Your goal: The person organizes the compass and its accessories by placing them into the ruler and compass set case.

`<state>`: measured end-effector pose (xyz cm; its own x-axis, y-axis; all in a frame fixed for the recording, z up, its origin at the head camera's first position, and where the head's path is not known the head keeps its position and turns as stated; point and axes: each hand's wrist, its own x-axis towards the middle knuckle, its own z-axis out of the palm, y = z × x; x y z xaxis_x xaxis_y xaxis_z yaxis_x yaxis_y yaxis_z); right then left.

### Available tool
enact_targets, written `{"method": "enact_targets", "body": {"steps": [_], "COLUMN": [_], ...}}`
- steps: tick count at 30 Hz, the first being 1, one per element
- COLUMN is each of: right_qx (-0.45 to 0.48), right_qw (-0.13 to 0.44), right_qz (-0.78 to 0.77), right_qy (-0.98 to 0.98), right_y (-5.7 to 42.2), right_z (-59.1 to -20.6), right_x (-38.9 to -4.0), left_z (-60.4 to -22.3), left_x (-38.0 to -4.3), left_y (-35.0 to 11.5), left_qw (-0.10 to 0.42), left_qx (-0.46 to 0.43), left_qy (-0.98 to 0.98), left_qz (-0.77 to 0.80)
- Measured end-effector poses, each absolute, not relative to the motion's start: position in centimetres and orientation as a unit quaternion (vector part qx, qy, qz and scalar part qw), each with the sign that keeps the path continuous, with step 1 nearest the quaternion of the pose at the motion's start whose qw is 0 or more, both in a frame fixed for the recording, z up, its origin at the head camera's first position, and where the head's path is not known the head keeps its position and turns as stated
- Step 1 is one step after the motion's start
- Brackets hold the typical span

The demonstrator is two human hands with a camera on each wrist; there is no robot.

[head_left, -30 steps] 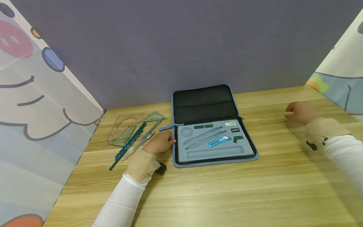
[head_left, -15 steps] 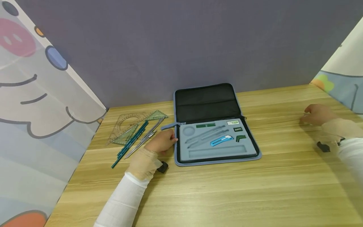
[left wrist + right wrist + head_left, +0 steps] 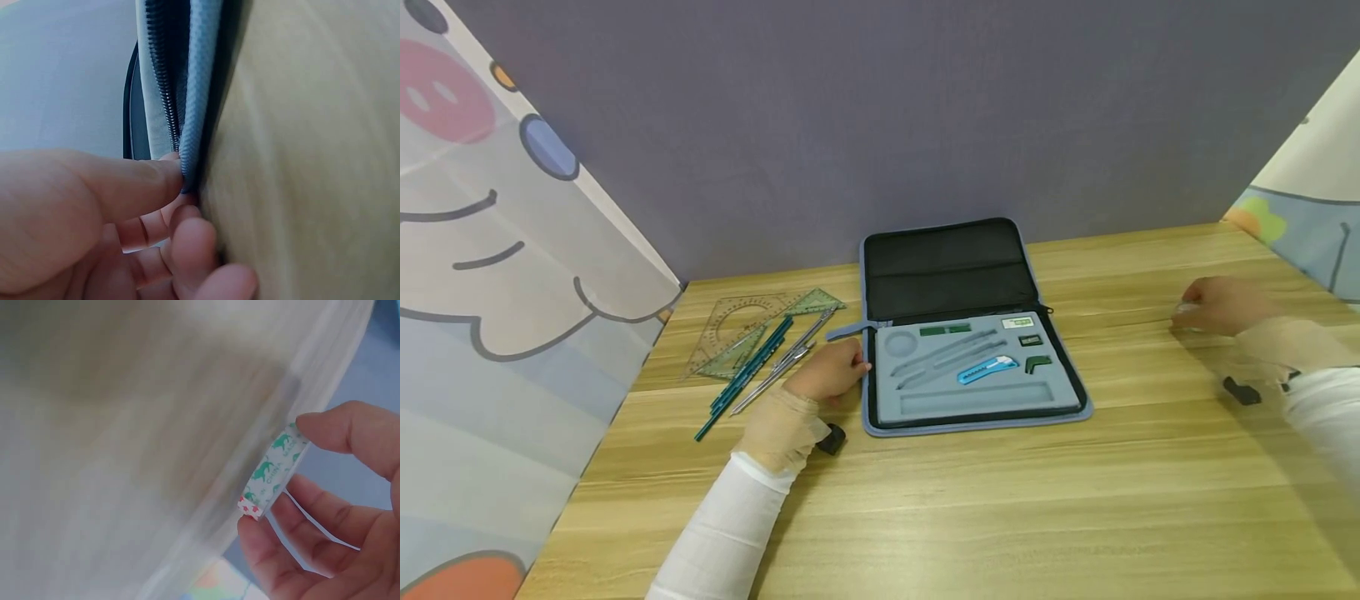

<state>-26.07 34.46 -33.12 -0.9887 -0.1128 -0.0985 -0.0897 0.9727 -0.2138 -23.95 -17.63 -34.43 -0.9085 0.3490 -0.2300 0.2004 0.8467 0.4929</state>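
Note:
An unzipped blue drawing-set case (image 3: 951, 267) lies spread on the table. In the head view my left hand (image 3: 826, 371) is at its left edge. The left wrist view shows thumb and fingers pinching the blue fabric border (image 3: 199, 94) beside the zip. Off to the right, my right hand (image 3: 1232, 307) holds a small roll of tape (image 3: 272, 469), seen edge-on with green and red prints, between thumb and fingers, close over the table. In the grey tray (image 3: 970, 358) sit a blue utility knife (image 3: 987, 369), an eraser (image 3: 1018, 322) and a sharpener (image 3: 1030, 340); a round recess and long slots are bare.
Left of the case lie several dark green pencils (image 3: 741, 383), a metal compass (image 3: 793, 357), a clear protractor plate (image 3: 722, 325) and green set squares (image 3: 816, 302). A grey partition (image 3: 880, 125) rises along the table's back edge, with printed cloth at both sides.
My right hand moves rightward, then slightly back left, and a pale piece now shows at its fingertips. The left hand keeps its place at the case edge. The head view shifts slightly.

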Motion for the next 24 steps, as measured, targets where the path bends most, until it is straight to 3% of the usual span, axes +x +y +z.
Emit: {"method": "enact_targets", "body": {"steps": [24], "right_qx": [-0.206], "right_qw": [0.029], "right_qz": [-0.165], "right_qy": [0.964], "right_y": [18.3], "right_z": [-30.3], "right_x": [-26.5], "left_z": [-34.7], "left_x": [-24.0], "left_y": [-17.6], "left_qw": [0.156], "left_qx": [0.136], "left_qy": [0.95], "left_qz": [0.233]}}
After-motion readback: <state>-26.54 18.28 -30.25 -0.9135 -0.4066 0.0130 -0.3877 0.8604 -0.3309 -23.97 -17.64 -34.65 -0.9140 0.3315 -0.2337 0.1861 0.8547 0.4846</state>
